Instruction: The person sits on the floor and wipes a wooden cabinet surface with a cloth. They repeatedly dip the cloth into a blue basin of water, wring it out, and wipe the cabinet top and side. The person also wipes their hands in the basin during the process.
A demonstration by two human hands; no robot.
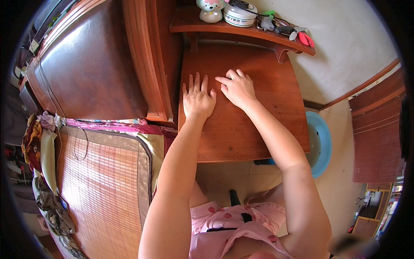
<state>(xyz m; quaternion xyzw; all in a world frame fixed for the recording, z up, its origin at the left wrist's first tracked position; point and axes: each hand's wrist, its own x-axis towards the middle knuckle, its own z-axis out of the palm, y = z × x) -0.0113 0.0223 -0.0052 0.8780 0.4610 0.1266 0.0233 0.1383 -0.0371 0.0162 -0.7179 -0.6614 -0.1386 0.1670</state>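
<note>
My left hand (pixel 199 100) lies palm down on the reddish-brown wooden desk (pixel 258 129), its fingers spread and pointing toward the far edge. No object shows under it. Just to its right, my right hand (pixel 238 90) rests on the same desktop. Its index finger stretches out toward the left hand while the other fingers bend a little, apart from one another. I see nothing held in it. A small gap separates the two hands.
Above the desk's far side, a wooden shelf (pixel 241 32) holds a cartoon figurine (pixel 210 11), a round white tin (pixel 239 15) and pink-handled scissors (pixel 305 39). A bed with a woven mat (pixel 99 185) lies left. On the floor at right stands a blue basin (pixel 325 144).
</note>
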